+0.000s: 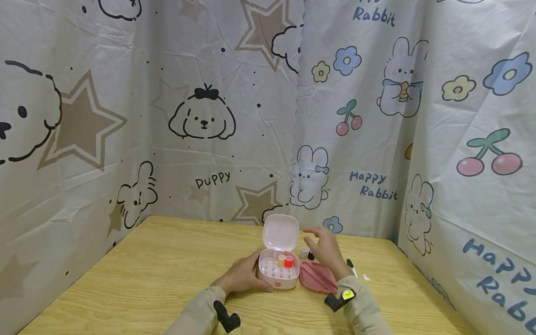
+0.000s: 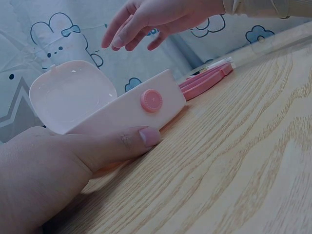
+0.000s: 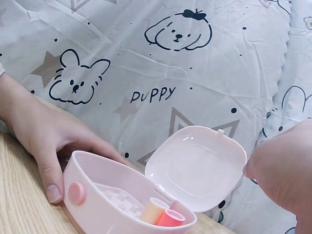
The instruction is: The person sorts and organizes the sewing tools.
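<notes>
A pale pink box stands on the table with its hinged lid raised. Rows of small pegs cover its floor. Inside, toward the back right, are a light orange spool and a red spool. My left hand grips the box's left side, its thumb along the front wall below the round pink button. Raised to the right of the lid, my right hand has loosely bent fingers and holds nothing visible. In the right wrist view it is partly cut off.
Right of the box lies a dark pink, ridged oval piece. Behind that stand a white spool and a black spool. Farther right are a black-and-white slim tool and a small white piece. Printed curtains border the wooden table.
</notes>
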`<state>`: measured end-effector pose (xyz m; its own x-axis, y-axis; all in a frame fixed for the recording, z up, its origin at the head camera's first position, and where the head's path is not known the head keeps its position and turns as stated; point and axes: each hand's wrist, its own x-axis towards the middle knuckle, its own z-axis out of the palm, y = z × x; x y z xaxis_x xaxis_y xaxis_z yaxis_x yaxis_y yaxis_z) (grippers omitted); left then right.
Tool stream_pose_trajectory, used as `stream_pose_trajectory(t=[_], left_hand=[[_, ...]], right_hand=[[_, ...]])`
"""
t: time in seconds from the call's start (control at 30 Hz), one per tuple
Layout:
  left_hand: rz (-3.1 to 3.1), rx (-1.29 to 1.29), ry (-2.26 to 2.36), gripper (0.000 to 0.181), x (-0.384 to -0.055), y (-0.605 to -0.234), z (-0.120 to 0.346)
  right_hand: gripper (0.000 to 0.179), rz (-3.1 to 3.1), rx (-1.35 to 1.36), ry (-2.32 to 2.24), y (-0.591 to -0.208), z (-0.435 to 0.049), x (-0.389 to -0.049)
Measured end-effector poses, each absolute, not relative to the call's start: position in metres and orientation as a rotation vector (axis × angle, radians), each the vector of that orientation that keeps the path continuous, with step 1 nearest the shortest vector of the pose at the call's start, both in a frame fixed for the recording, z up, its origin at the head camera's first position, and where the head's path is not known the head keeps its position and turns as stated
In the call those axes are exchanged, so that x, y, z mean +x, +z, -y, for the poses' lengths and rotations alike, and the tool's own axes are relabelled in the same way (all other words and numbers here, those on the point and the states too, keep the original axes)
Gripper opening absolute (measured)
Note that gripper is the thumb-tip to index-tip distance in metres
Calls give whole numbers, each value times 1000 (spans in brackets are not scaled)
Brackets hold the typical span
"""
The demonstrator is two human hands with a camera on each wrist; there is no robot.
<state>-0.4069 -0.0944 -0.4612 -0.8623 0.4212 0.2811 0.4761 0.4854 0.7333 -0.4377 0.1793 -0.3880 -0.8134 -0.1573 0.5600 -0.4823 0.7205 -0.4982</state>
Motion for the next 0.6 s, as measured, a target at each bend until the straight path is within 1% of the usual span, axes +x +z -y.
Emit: stream_pose_trajectory(t=[0.23, 0.6], left_hand=[[2642, -803, -1348, 116, -407, -460, 94], [2638, -814, -1336, 116, -409, -463, 94]], right_hand=[[28, 2445, 455, 934, -390, -191, -442], [26, 2426, 433, 919, -406, -205, -452]])
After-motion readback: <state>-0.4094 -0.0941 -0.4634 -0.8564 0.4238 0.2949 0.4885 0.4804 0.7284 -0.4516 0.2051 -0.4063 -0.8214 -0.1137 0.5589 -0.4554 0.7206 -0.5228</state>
